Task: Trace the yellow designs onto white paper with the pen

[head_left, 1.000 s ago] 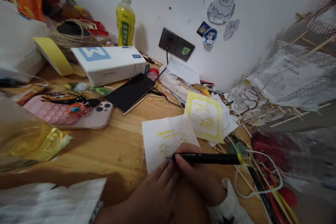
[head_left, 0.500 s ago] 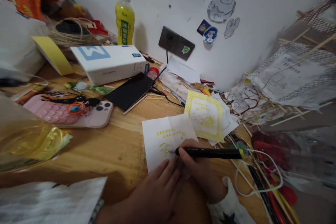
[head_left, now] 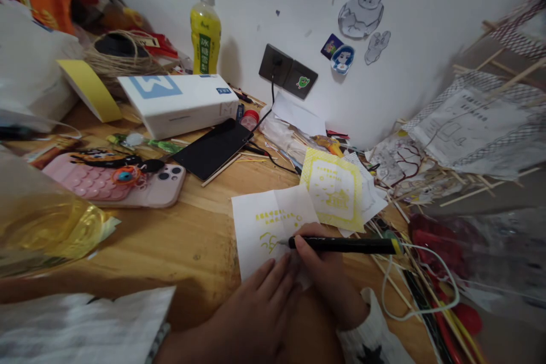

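A black marker [head_left: 345,245] with a yellow ring near its back end lies in my right hand [head_left: 322,261], its tip at the yellow strokes on a creased white sheet of paper [head_left: 249,219]. Yellow written characters run across the upper part of this sheet. My left hand [head_left: 262,301] rests flat on the sheet's lower edge, fingers stretched toward the marker tip. Just beyond my right hand is a second paper with a yellow patterned border [head_left: 311,207] and a yellow drawing, partly overlapping other papers.
A dark phone [head_left: 213,148], a pink phone [head_left: 168,187] and a white box [head_left: 183,105] lie to the left. A yellow drink bottle [head_left: 205,40] stands by the wall. A clear container of yellow liquid [head_left: 55,227] is near left. Thin sticks [head_left: 394,281] and bags crowd the right.
The marker tip has shifted slightly right and up, and a little more yellow line shows on the sheet. My left hand stays in place.
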{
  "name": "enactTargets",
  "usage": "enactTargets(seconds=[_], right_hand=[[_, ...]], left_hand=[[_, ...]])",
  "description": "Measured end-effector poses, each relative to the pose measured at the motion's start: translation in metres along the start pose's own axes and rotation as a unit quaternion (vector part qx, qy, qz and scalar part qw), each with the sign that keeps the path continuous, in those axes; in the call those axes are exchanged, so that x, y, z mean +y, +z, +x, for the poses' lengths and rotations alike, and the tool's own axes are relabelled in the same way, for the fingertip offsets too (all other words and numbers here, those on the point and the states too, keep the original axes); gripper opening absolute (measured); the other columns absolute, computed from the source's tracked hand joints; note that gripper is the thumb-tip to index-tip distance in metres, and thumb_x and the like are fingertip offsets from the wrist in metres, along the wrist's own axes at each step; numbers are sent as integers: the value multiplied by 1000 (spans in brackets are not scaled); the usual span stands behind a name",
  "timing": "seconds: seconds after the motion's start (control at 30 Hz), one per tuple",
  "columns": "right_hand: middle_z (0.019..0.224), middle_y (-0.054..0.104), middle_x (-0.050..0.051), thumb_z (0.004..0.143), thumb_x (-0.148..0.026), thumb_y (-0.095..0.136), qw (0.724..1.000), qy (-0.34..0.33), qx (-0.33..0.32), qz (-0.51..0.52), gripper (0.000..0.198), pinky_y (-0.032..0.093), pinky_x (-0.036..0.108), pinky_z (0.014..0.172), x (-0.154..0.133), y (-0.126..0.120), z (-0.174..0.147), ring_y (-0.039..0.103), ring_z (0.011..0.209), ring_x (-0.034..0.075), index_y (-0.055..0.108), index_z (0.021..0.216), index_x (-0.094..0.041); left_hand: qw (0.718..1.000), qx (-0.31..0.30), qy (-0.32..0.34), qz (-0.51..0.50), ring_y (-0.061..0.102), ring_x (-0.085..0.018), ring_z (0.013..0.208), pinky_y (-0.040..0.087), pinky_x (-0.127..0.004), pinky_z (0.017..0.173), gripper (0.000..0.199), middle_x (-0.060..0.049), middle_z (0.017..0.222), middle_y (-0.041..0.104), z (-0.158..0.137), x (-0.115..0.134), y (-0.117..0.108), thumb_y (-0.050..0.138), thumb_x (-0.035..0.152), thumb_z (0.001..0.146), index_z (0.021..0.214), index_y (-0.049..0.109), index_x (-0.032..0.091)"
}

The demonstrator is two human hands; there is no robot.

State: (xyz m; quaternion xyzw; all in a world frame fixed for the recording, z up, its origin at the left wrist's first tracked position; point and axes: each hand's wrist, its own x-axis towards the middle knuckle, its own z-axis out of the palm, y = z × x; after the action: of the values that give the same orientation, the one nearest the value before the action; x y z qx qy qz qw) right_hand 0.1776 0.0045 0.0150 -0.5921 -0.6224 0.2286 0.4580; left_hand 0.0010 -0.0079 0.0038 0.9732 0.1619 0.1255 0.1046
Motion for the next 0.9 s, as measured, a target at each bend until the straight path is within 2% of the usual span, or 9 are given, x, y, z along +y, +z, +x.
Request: enactTargets(seconds=[0.13,0.5,0.9], right_hand=[[59,59,-2,76,-22,57,1000,8,25,3,12,47,24,53,0,1,1,56,55,14,59,65,-21],[58,58,-2,76,-23,57,1000,27,12,4,13,47,24,54,5,1,0,55,56,14,59,63,-21],[59,59,-2,77,-23,55,1000,11,17,-8,13,47,24,53,3,1,1,55,55,14,58,65,-21]], left_hand=[[1000,10,-3,13,44,-31,132,32,-39,107,56,-20,142,48,-2,1,-1,45,44,96,135,54,5],[1000,-3,7,17,46,-33,131,35,-40,104,56,-21,140,49,1,-2,-1,43,45,97,134,55,4],[999,34,5,38,44,-32,132,28,-40,107,54,-21,141,49,-4,1,4,46,44,96,133,56,6]])
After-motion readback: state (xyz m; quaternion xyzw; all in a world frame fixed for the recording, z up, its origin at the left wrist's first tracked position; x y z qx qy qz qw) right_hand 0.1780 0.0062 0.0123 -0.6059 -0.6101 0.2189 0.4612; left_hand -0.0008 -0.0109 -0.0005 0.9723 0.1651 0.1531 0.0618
